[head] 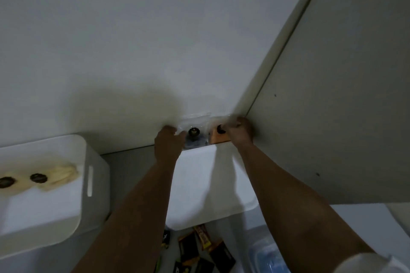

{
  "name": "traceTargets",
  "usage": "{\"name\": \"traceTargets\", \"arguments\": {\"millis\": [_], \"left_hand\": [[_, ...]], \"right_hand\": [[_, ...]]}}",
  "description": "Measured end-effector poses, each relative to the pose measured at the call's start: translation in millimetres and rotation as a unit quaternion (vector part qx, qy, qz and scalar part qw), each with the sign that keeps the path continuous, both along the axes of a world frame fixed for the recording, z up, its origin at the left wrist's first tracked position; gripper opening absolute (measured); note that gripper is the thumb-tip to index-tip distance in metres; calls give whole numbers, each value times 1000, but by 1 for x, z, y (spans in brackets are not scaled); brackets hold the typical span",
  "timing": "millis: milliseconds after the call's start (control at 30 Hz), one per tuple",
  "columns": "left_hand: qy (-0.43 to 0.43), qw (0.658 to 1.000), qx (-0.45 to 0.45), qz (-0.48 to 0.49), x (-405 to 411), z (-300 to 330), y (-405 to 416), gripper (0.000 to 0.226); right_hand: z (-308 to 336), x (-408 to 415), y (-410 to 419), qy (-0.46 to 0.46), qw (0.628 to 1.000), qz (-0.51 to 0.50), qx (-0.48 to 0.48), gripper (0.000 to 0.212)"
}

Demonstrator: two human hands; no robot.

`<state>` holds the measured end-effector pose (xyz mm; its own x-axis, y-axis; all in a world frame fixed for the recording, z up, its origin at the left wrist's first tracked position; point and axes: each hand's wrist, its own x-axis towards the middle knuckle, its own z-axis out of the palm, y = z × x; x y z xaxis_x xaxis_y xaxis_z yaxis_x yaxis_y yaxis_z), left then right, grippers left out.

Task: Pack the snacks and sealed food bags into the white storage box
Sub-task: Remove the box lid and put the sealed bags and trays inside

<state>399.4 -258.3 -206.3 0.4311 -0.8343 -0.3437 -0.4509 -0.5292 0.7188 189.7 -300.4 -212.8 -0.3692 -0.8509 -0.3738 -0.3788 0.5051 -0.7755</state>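
Reaching over the white box (199,175) at frame centre, left hand (169,139) gripping a clear bag (194,133), right hand (240,132) gripping an orange bag (218,136), likely standing both upright against the wall

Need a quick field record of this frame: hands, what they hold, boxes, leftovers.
left hand: grips clear sealed bag
right hand: grips orange bag
white storage box: under both arms, bags at its far rim
second white box: at left, holds pale sealed bags
snack bars: loose below the box
view: dim, blurred at the hands
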Motion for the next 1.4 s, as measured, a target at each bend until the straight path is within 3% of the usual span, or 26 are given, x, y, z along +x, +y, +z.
{"name": "traceTargets", "arguments": {"millis": [100,233,333,567,633,733,867,1133,1233,1400], "left_hand": [[7,1000,11,11,-11,-6,0,46],[34,998,-47,41,-27,-8,4,41],[16,995,-84,60,-31,-2,6,27],[-1,988,-155,16,-15,33,21,23],[-15,985,-173,9,-6,51,27,22],[-32,978,-206,-6,14,81,37,23],[-24,968,-250,-5,54,121,56,28],[-68,961,-267,-21,183,184,98,17],[-82,964,-251,-1,240,189,121,16],[-101,974,-199,31,320,176,161,18]], "right_hand": [[-14,-6,-2,-11,1000,14,5,51],[-21,-7,-2,-20,998,43,-30,19],[-14,-9,2,-44,997,35,-57,8],[22,-13,22,-74,988,23,-130,14],[42,-4,30,-138,980,20,-143,6],[67,9,41,-155,968,31,-197,19],[115,42,62,-227,950,47,-208,18],[190,164,112,-283,928,144,-195,18],[200,217,129,-265,931,186,-168,25],[201,301,147,-228,931,232,-164,15]]}}
